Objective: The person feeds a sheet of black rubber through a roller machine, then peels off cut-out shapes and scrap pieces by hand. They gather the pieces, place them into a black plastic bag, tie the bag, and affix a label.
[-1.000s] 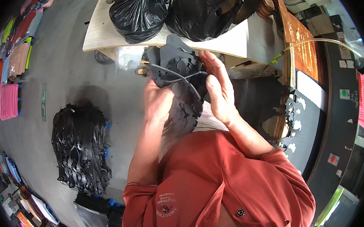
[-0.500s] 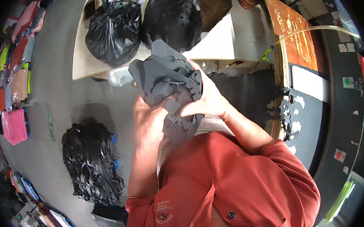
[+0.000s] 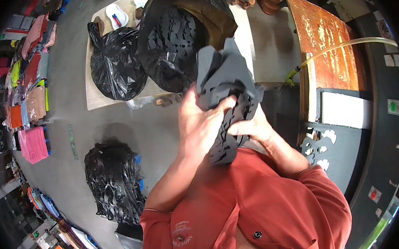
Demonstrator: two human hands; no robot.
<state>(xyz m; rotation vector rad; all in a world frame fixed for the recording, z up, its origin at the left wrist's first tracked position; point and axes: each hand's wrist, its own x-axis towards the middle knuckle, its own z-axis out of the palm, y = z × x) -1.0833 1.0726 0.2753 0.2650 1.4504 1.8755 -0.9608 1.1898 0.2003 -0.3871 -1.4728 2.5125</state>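
Note:
A thick bundle of dark grey, flat cut-out pieces (image 3: 228, 74) is held upright in front of my chest. My left hand (image 3: 202, 126) grips its left side, thumb lying across the front. From the right, my right hand (image 3: 255, 129) clasps the bundle, its thumb on the pieces' layered edges and its other fingers partly hidden behind. Just beyond is an open black plastic bag (image 3: 151, 58) with similar dark pieces inside. Beside it sits a tied black bag (image 3: 117, 68); both rest on a pale table (image 3: 93, 99).
A white dish (image 3: 117, 17) stands behind the tied bag. On the floor at left lies a heap of black cut sheets (image 3: 113, 183). Coloured stacks, including pink sheets (image 3: 33, 145), line the far left. At right are a worn orange-brown board (image 3: 326, 46), a hose (image 3: 342, 43) and grey scraps (image 3: 319, 146).
Both hands and the bundle have shifted right, and the bundle has turned to show its layered edges. The view has shifted too, revealing more of the open bag's inside.

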